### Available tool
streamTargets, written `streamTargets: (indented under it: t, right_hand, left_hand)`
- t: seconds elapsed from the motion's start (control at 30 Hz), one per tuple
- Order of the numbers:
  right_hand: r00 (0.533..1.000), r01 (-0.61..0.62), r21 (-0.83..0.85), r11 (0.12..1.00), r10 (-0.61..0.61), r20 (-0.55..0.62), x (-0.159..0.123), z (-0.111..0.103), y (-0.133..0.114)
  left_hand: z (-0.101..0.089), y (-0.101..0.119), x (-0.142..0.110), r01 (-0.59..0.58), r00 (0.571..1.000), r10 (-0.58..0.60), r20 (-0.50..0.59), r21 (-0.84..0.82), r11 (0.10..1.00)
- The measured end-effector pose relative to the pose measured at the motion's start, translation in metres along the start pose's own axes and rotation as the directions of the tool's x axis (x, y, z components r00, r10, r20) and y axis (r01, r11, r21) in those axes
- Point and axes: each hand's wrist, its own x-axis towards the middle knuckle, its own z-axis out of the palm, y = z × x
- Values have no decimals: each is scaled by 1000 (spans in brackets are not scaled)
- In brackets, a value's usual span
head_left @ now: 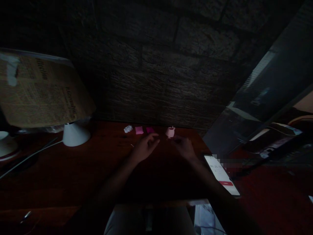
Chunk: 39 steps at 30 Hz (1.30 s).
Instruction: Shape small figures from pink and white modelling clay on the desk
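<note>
In the dim head view, my left hand (144, 147) is over the wooden table, its fingers curved and thumb apart, with nothing visible between them. It is nearest to a dark pink square piece (150, 130). Beside that lie a lighter pink square piece (139, 130) and a crumpled whitish piece (127, 129). My right hand (184, 147) is close to a small pink pot-shaped container (170, 132), which stands upright near the wall. The right fingers are bent, with a dark gap between thumb and forefinger. Whether they touch the container's base is too dark to tell.
A lamp with a newsprint shade (46, 91) and white base (75, 134) stands at left, its cable crossing the table (97, 176). A lit phone (220, 173) lies at the right edge. A stone-patterned wall (156, 81) rises behind.
</note>
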Motion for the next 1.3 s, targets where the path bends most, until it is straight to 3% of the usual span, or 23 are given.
streamTargets:
  t: [0.07,0.2,0.4,0.57,0.77,0.97,1.3]
  right_hand:
    - [999,49,-40,998,-49,14,-2,8,-5]
    - [984,148,-120,982,-134,117,0,27,-6]
    - [962,135,7,991,-132,240,6,41,2]
    - [966,118,48,992,-126,227,3,39,8]
    - [970,183,-60,981,-170,171,-1,45,4]
    - [969,178,-88,980,-159,188,-2,50,2]
    - [971,158,-82,984,-140,193,-6,56,1]
  left_hand:
    - [-9,2,3,-14,999,12,-32,-60,998]
    - [-28,3,12,3,992,10,127,-98,995]
    - [-43,4,32,14,949,-19,313,16,1000]
    - [-37,2,31,36,954,-51,296,58,998]
    - [-29,2,22,80,975,-95,202,84,993]
    - [-27,-5,20,116,965,-121,233,37,993]
    - [-21,-5,17,145,974,-142,178,-2,989]
